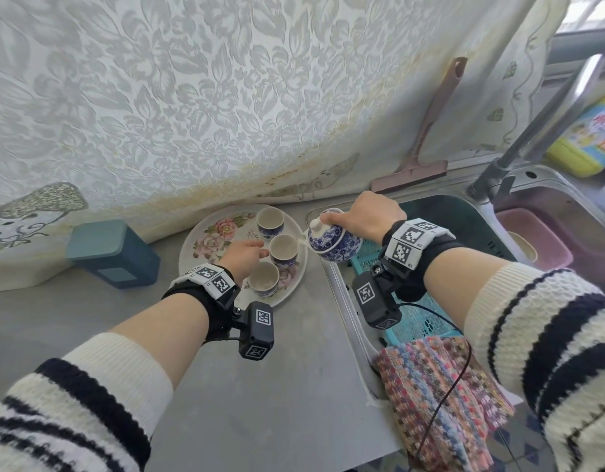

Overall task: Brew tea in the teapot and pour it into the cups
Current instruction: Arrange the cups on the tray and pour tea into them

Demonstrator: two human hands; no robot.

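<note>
**Blue-and-white porcelain tipped toward the middle cup**

Striped knit sleeves lie nearest, then the two hands. The left hand (241,255) reaches over the floral plate (205,241), fingertips at the near side of the middle cup (283,249); whether it pinches the cup or only steadies it cannot be told. Just nearer than that hand stands the near cup (263,278); beyond it, the far cup (270,221).

The right hand (369,214) is clenched around the teapot (333,240), one finger pressing the lid knob (315,223). From this grip the spout (303,237) points leftward, touching or just above the middle cup's rim. The pot hangs over the edge of the sink (519,180), above a turquoise basket (413,318).

To pour well, I judge the tilt should increase slowly, the lid kept pinned, the spout held inside the rim, and the cup held firm so it does not skid on the glazed plate.
</note>
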